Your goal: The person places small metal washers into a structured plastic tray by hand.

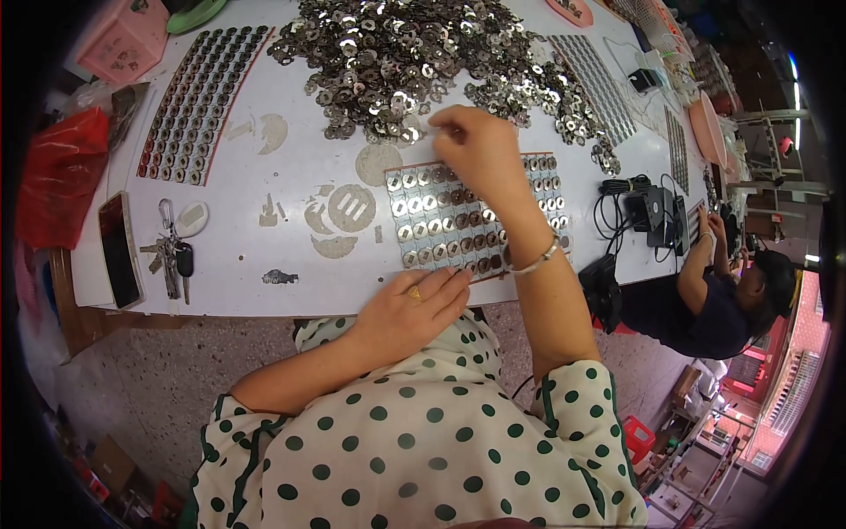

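Note:
My left hand lies flat at the table's near edge, fingers stretched out. Its fingertips touch the near edge of a panel that bears rows of small round metal pieces. Over the panel's far side hovers my right hand, thumb and fingers curled together in a pinch. Whatever may be between those fingertips is too small to tell. Just beyond it spreads a big heap of loose silvery metal pieces, flat and ring-like. The right hand and wrist hide part of the panel's middle.
Another filled panel lies at the left, and a further panel at the far right. Keys and a phone sit near the left edge. Black adapters with cables lie right. A co-worker sits beyond them.

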Available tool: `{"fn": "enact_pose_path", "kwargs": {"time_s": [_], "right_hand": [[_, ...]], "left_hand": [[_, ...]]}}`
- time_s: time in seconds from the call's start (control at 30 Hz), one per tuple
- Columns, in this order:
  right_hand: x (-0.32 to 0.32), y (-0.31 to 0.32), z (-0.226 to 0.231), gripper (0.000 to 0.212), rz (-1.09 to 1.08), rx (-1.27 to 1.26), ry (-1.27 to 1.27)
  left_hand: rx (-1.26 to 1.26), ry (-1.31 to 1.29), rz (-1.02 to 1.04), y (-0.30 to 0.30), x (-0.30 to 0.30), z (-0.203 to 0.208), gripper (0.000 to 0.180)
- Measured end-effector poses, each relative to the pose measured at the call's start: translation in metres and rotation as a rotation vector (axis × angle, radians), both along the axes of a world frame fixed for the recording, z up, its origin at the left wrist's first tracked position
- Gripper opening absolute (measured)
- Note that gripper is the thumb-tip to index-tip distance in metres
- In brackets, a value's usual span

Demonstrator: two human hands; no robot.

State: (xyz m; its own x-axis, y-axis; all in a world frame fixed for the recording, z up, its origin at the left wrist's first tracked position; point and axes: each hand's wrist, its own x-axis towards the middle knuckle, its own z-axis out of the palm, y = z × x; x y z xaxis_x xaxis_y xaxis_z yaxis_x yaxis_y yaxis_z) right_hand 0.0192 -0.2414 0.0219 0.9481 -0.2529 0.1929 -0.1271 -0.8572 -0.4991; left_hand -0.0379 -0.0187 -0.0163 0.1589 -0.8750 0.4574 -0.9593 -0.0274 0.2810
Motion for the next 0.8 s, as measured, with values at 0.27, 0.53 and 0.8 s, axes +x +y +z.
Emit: {"fn": "enact_pose_path", "kwargs": {"time_s": [0.27,0.53,0.8], "right_hand": [[-0.074,-0.02,0.009,0.018,-0.097,1.258,-0.112],[-0.125,-0.009,0.017,0.023,-0.179,1.185,-0.113],[-0.148,-0.001,0.013,0.021,-0.302,0.942,-0.116]], "left_hand": [[0.006,0.023,-0.008,0.002,0.001,-0.001,0.029],[0.06,-0.032,-0.013,-0.003,0.0,0.007,0.038],[0.09,-0.034,0.008,-0.005,-0.005,0.005,0.039]]}}
